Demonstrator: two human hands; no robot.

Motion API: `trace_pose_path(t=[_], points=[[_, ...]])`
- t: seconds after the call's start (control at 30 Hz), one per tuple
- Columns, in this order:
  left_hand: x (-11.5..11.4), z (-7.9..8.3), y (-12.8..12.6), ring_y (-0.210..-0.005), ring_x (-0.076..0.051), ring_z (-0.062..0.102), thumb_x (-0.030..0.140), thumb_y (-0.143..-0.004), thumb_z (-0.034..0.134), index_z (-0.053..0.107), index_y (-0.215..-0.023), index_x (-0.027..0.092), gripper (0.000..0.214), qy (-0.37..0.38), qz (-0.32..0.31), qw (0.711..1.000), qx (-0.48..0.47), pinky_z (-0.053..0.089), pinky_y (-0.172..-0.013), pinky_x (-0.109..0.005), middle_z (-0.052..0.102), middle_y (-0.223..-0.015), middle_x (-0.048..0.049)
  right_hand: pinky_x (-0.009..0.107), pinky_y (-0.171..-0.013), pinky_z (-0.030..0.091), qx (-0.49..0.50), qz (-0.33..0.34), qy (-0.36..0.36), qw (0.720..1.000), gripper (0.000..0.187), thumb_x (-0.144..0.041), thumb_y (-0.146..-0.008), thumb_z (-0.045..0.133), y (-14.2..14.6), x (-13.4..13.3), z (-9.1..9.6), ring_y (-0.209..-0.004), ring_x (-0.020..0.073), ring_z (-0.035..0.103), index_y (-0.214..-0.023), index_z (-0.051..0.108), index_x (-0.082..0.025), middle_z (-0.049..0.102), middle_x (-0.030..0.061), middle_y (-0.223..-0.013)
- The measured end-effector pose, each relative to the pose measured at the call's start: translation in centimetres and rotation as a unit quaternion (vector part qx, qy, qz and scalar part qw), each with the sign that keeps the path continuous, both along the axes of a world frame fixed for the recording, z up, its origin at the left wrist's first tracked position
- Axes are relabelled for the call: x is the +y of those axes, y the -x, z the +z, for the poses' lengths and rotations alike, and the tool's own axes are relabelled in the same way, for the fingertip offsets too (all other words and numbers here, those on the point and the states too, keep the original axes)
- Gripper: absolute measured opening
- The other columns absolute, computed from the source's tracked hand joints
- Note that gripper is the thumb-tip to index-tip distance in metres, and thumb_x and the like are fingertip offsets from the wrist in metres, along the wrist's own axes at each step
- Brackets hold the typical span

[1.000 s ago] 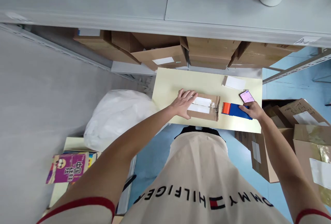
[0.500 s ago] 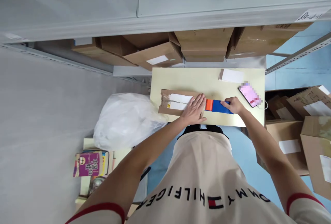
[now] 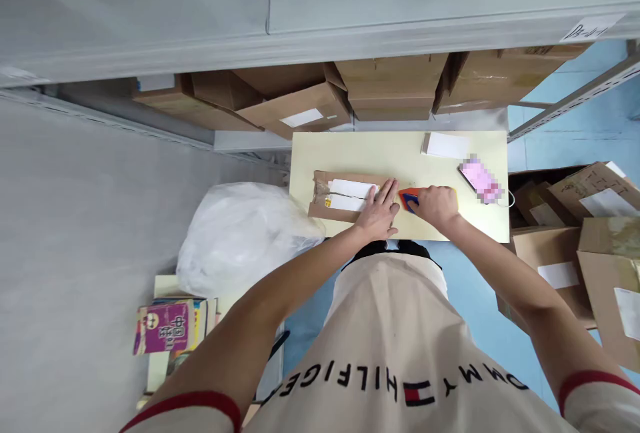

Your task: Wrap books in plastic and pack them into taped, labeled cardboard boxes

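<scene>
A flat brown cardboard package [image 3: 320, 209] lies on a pale yellow table [image 3: 350, 149]. On its top is a white label [image 3: 347, 186] with a dark, jagged line across it. My left hand [image 3: 379, 215] lies flat over the package's right end, fingers stretched out. Just right of that end, my right hand [image 3: 439, 207] is closed around a blue-and-orange flat object [image 3: 411, 201]. Most of this object is hidden under the hand; an orange-yellow edge shows beyond the knuckles. I cannot tell what it is.
A phone [image 3: 480, 179] with a white cable and a stack of white cards [image 3: 447, 145] lie at the table's right. Cardboard boxes [image 3: 555, 246] crowd the floor there; others sit on the shelf [image 3: 320, 49] ahead. A white plastic bag [image 3: 240, 233] and books [image 3: 167, 327] are at left.
My right hand has turned and shifted slightly left, now covering most of the blue-and-orange object, which showed as a longer strip before. My left hand stays on the package.
</scene>
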State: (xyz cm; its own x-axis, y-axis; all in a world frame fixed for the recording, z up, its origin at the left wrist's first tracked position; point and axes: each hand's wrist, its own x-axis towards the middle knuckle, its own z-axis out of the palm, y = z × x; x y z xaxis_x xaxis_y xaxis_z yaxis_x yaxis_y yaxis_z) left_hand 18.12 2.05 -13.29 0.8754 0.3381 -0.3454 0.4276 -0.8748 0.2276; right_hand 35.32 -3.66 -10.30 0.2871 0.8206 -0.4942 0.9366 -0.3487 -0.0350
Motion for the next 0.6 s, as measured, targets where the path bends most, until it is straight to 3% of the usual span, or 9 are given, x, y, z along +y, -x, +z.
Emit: trace_pose_path(t=[0.13,0.2,0.27,0.37,0.43,0.5,0.6], points=[[-0.5,0.0,-0.4,-0.153,-0.041,0.004,0.049,-0.068,0.08,0.068,-0.121,0.016,0.064,0.022,0.039,0.999,-0.023,0.003,-0.12,-0.063,0.008,-0.167,-0.0171,0.031,-0.064,0.038,-0.033,-0.031,-0.001,0.999,0.045,-0.049,-0.095,0.047,-0.3,-1.1,-0.7,-0.075,0.0262,0.069,-0.085,0.072,-0.013,0.073,0.0158,-0.081],[-0.5,-0.2,-0.3,-0.154,-0.041,0.002,0.056,-0.067,0.079,0.055,-0.14,0.017,0.086,0.066,0.054,0.995,-0.049,0.001,-0.119,-0.065,0.005,-0.167,-0.018,0.031,-0.062,0.037,-0.047,-0.08,-0.057,0.994,0.05,-0.054,-0.095,0.044,-1.6,-2.6,-1.6,-0.077,0.0271,0.069,-0.088,0.071,-0.012,0.073,0.0167,-0.083],[-0.1,-0.4,0.3,-0.154,-0.039,0.001,0.06,-0.07,0.076,0.03,-0.156,0.018,0.107,0.118,0.063,0.987,-0.085,0.003,-0.119,-0.064,0.003,-0.167,-0.0201,0.031,-0.062,0.037,-0.055,-0.124,-0.105,0.985,0.05,-0.051,-0.096,0.041,-2.7,-4.0,-2.7,-0.076,0.027,0.068,-0.093,0.069,-0.01,0.072,0.0168,-0.082],[1.5,-0.7,2.4,-0.155,-0.036,0.002,0.061,-0.078,0.068,0.014,-0.16,0.018,0.107,0.155,0.088,0.972,-0.154,0.009,-0.121,-0.06,0.002,-0.167,-0.0197,0.034,-0.067,0.04,-0.05,-0.174,-0.138,0.974,0.037,-0.036,-0.095,0.04,-3.4,-5.9,-5.2,-0.076,0.0275,0.066,-0.098,0.066,-0.009,0.071,0.017,-0.083],[3.2,-1.0,4.7,-0.154,-0.037,0.002,0.061,-0.083,0.063,0.021,-0.159,0.019,0.096,0.132,0.144,0.961,-0.198,0.008,-0.121,-0.061,0.004,-0.167,-0.018,0.037,-0.071,0.042,-0.04,-0.198,-0.143,0.969,0.031,-0.027,-0.092,0.043,-3.2,-6.9,-7.1,-0.079,0.0287,0.065,-0.103,0.064,-0.007,0.071,0.0181,-0.087],[5.3,-1.6,7.5,-0.154,-0.037,0.002,0.059,-0.085,0.06,0.027,-0.156,0.018,0.088,0.092,0.239,0.939,-0.229,0.005,-0.121,-0.062,0.007,-0.167,-0.0178,0.039,-0.076,0.044,-0.023,-0.225,-0.13,0.965,0.032,-0.024,-0.091,0.043,-2.7,-7.8,-8.9,-0.083,0.0297,0.065,-0.108,0.062,-0.004,0.07,0.0202,-0.092],[8.0,-3.3,11.8,-0.154,-0.036,0.006,0.06,-0.086,0.059,0.027,-0.156,0.016,0.089,0.108,0.41,0.869,-0.256,0.009,-0.122,-0.059,0.011,-0.167,-0.018,0.043,-0.082,0.045,0.013,-0.263,-0.099,0.96,0.038,-0.023,-0.093,0.04,-1.9,-9.0,-11.2,-0.092,0.0318,0.065,-0.119,0.058,-0.002,0.069,0.0247,-0.105]])
